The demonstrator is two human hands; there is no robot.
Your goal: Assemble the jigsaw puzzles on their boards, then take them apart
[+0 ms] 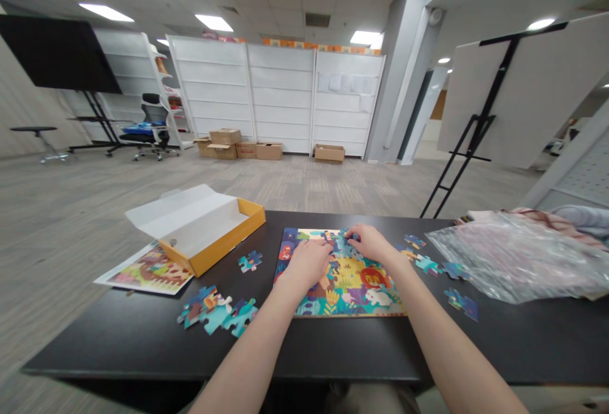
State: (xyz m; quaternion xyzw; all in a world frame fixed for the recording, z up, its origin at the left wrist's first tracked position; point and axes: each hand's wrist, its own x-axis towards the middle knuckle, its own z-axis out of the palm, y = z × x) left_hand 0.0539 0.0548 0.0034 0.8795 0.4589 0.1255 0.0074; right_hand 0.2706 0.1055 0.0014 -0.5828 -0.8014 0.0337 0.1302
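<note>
Blue piece [343,234] at bent fingertips of right hand [368,242], left hand [310,260] on puzzle [353,276], fingers together, grips unclear.

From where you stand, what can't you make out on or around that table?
In the head view:
- Puzzle board: partly covered by the left hand and right hand.
- Clear plastic bag: glare and creases blur its contents.
- Sheet: partly hidden by the yellow box.

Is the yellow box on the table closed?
No, the yellow box stands open on the table, its white lid flap folded back and its inside showing.
</note>
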